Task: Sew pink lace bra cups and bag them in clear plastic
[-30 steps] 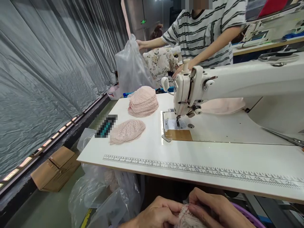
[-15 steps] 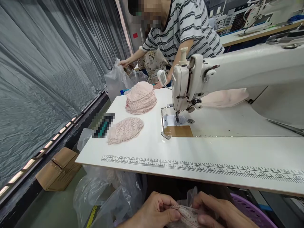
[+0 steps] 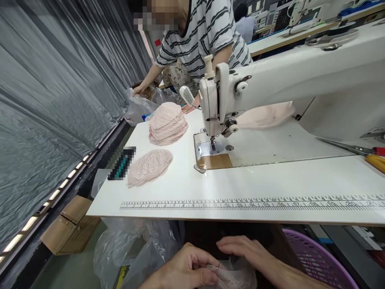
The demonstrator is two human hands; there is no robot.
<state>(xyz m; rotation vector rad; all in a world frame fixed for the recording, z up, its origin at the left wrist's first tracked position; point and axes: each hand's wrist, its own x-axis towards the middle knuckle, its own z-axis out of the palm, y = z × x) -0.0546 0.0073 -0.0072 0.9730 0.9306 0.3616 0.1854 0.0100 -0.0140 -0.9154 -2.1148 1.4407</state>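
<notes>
Below the table's front edge, my left hand [image 3: 192, 267] pinches a pale pink lace piece [image 3: 236, 277] between thumb and fingers. My right hand [image 3: 251, 253] lies over the far side of that lace, its fingers stretched out towards the left; its thumb is hidden. Sheer, whitish fabric shows between the two hands. On the white tabletop [image 3: 180, 182] rest a flat pink lace piece [image 3: 150, 166] and, behind it, a stack of pink lace cups [image 3: 167, 123]. The sewing machine [image 3: 213, 104] stands to the right of them, with no fabric under its needle.
A person in a striped shirt [image 3: 207, 36] leans over the far end, one hand on a plastic bag [image 3: 140, 106]. Scissors [image 3: 355, 147] lie at right. Below are a purple basket [image 3: 319, 261], a cardboard box [image 3: 67, 228] and plastic bags [image 3: 144, 249]. A ruler [image 3: 240, 204] marks the front edge.
My right hand has loosened from its pinch and stretched its fingers over the lace. The view has shifted right. The other person's hand has moved lower with the plastic bag.
</notes>
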